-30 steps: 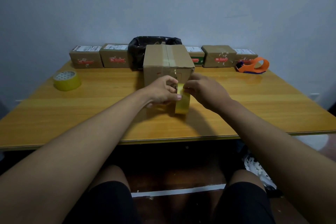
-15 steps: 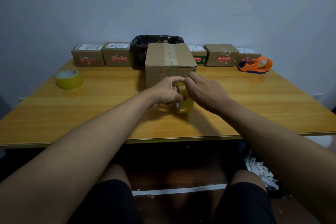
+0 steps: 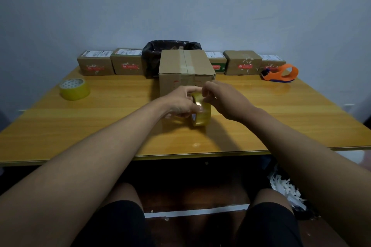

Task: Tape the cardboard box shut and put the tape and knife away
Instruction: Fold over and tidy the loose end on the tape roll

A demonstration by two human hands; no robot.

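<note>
**Both hands on the tape roll**

The left hand [image 3: 180, 103] grips the tape roll [image 3: 201, 113], standing on edge on the table [image 3: 281, 118]; the right hand's [image 3: 224, 102] fingers pinch its top. Just behind stands the cardboard box [image 3: 186, 70], its top seam taped.

Upright tape roll [image 3: 201, 113] before taped box [image 3: 185, 72]

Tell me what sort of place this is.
Probably a small home packing station for parcels: labelled small boxes lined against the wall, an orange tape dispenser, a spare tape roll on the wooden table.
</note>
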